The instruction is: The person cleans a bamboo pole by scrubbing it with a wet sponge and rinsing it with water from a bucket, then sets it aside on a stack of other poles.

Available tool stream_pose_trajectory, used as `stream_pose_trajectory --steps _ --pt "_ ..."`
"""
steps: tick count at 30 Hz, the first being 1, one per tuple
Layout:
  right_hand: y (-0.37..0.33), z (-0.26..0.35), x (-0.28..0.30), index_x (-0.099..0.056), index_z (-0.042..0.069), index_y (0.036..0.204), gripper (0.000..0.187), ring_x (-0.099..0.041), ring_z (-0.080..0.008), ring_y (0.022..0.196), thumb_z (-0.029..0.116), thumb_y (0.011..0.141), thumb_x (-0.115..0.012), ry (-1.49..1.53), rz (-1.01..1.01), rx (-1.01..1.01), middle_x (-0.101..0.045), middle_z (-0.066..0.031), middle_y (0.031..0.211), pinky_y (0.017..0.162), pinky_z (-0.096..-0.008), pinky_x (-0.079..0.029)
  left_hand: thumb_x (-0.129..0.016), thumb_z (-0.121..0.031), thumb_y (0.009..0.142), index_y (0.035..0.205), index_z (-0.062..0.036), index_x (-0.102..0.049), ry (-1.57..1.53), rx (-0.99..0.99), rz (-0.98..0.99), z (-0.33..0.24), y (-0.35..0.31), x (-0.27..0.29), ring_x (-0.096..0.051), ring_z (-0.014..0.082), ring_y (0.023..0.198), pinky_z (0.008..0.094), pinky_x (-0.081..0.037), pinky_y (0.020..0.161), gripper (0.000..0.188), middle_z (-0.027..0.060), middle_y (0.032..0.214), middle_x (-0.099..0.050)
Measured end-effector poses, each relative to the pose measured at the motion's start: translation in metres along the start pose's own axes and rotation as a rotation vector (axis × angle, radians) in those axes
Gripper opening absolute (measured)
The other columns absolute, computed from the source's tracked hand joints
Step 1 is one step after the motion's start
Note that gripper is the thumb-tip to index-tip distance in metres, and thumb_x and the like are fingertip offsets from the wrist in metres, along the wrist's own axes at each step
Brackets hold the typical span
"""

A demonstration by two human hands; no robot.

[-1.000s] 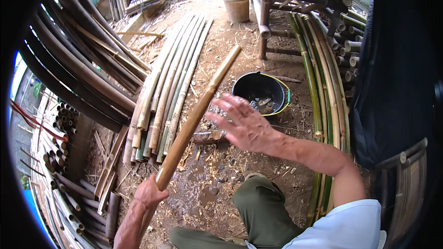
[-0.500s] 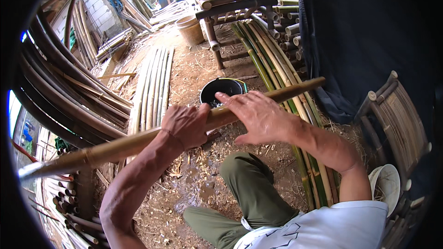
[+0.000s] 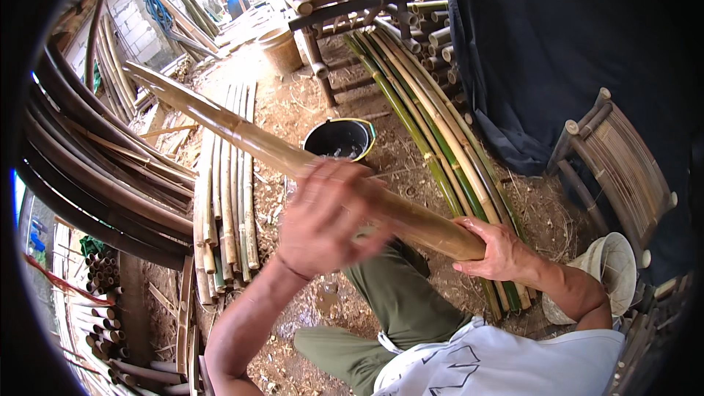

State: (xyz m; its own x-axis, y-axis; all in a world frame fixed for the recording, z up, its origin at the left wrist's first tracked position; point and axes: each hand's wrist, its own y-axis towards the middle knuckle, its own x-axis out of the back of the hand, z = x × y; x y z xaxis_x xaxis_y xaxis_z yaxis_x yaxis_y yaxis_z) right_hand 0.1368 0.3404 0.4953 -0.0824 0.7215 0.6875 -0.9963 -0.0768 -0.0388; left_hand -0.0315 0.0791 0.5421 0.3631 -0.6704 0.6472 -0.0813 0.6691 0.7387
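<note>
A long, glossy brown bamboo pole (image 3: 242, 132) slants across in front of me, its far end up at the left and its near end low at the right. My left hand (image 3: 330, 216), blurred by motion, is closed over the middle of the pole. With the thumb on top and fingers below, my right hand (image 3: 495, 249) grips the near end. Beyond the pole, a black bucket (image 3: 319, 138) with a yellowish rim stands on the ground, holding something wet-looking that I cannot make out.
Pale bamboo poles (image 3: 231, 238) lie at left, beside curved dark poles (image 3: 110, 154). Green and tan poles (image 3: 447, 154) lie at right. A bamboo chair frame (image 3: 345, 7) and brown bucket (image 3: 281, 51) stand ahead. At right are a slatted bamboo panel (image 3: 623, 161), white bucket (image 3: 617, 275) and dark sheet (image 3: 557, 44).
The pole has swung round: its left end rose and moved away, its right end came down nearer me. My right hand moved from the pole's middle to its near end.
</note>
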Motion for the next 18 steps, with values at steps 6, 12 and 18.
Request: stream_pose_trajectory --steps 6,12,18 --pt "-0.023 -0.015 -0.014 -0.045 -0.001 0.143 0.075 -0.062 -0.0255 0.114 0.023 0.082 -0.083 0.196 -0.036 0.020 -0.063 -0.0179 0.124 0.101 -0.0377 -0.048 -0.070 -0.025 0.090 0.115 -0.0084 -0.062 0.212 0.577 0.027 0.079 -0.148 0.025 -0.059 0.0289 0.107 0.0440 -0.051 0.091 0.031 0.0129 0.118 -0.060" --pt "-0.075 -0.066 -0.026 -0.049 -0.002 0.138 0.065 -0.065 -0.0134 0.067 0.015 0.083 -0.079 0.409 -0.134 -0.473 -0.066 -0.0086 0.092 0.060 -0.0301 -0.054 -0.070 -0.021 0.087 0.105 -0.0071 -0.062 0.001 1.440 0.494 0.066 -0.383 0.012 -0.056 0.0308 0.115 0.0458 -0.049 0.103 0.024 0.0149 0.120 -0.054" --pt "-0.110 -0.205 -0.089 -0.053 -0.001 0.133 0.059 -0.067 -0.0211 0.076 0.012 0.081 -0.078 0.088 -0.370 -0.528 -0.067 -0.0121 0.094 0.070 -0.0356 -0.056 -0.076 -0.037 0.073 0.095 -0.0039 -0.073 0.071 1.777 0.720 -0.026 -0.565 0.048 -0.050 0.0420 0.125 0.0433 -0.042 0.108 0.040 0.0276 0.126 -0.057"
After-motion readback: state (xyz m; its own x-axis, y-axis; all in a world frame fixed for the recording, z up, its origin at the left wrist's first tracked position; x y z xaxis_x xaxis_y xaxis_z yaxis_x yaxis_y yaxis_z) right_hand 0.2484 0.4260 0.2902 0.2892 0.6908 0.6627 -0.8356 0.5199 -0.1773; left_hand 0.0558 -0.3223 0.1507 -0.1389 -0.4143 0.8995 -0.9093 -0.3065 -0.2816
